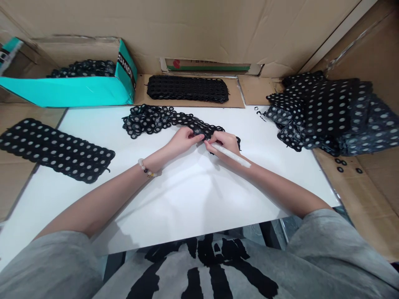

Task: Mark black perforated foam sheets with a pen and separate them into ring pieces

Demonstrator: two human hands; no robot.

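Observation:
My left hand (187, 139) is closed, thumb and fingers pinching the near edge of a strip of joined black rings (190, 120). Beside it my right hand (225, 143) grips a slim white-handled tool (232, 155), pen-shaped; its working tip is hidden at the fingers. The right fingers also touch the strip, whose right end shows past that hand. To the left, the strip runs into a heap of black rings (143, 120) on the white table (174, 207).
A flat black ring panel (56, 149) lies left. Behind are a teal box (77, 91) containing black rings and a stacked black ring bundle (187, 88). A large pile of ringed panels (330, 112) sits right, with several loose rings (340, 169) near it. Cardboard walls (199, 29) enclose the table.

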